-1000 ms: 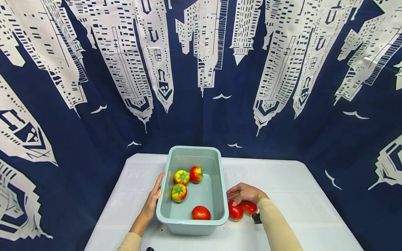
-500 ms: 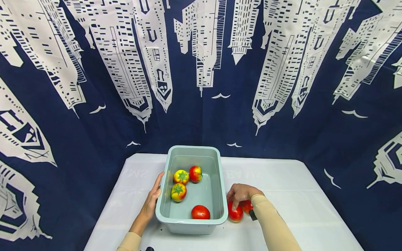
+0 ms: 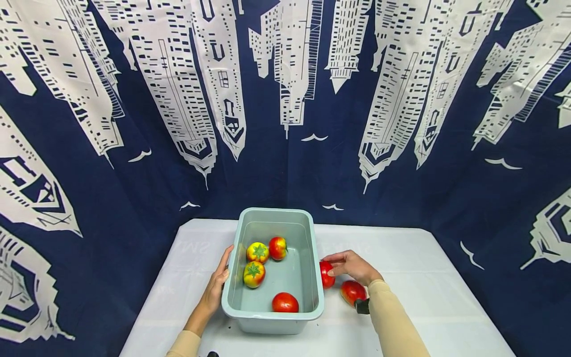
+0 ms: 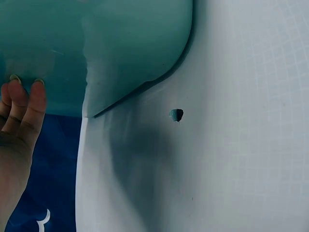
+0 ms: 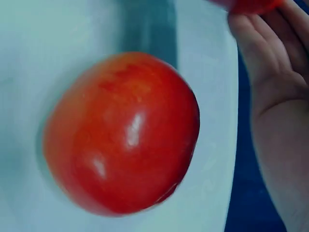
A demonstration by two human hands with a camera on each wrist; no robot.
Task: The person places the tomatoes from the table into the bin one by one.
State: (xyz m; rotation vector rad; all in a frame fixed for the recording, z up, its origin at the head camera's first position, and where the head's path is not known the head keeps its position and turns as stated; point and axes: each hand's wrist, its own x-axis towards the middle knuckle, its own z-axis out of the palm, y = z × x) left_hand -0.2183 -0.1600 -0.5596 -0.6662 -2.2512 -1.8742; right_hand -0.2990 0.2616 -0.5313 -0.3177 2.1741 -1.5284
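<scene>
— Findings?
— Right hand (image 3: 352,267): fingers clamped on a red tomato (image 3: 327,278), held between them and thumb. Left hand (image 3: 217,281): straight fingers against the box (image 3: 292,275).
— Handling?
— Probably light, firm, slick; hold around its widest part.

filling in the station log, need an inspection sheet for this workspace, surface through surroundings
Surface: white table
Job's things: bin holding three red-and-yellow fruits and one red fruit; loose fruit on the table to its right
Clutter: dark speck on the table near the bin
Hands: left hand touches the bin's side; right hand holds a second red fruit beside the bin
Cables: nothing seen
Surroundings: navy cloth with upside-down white buildings behind the table
</scene>
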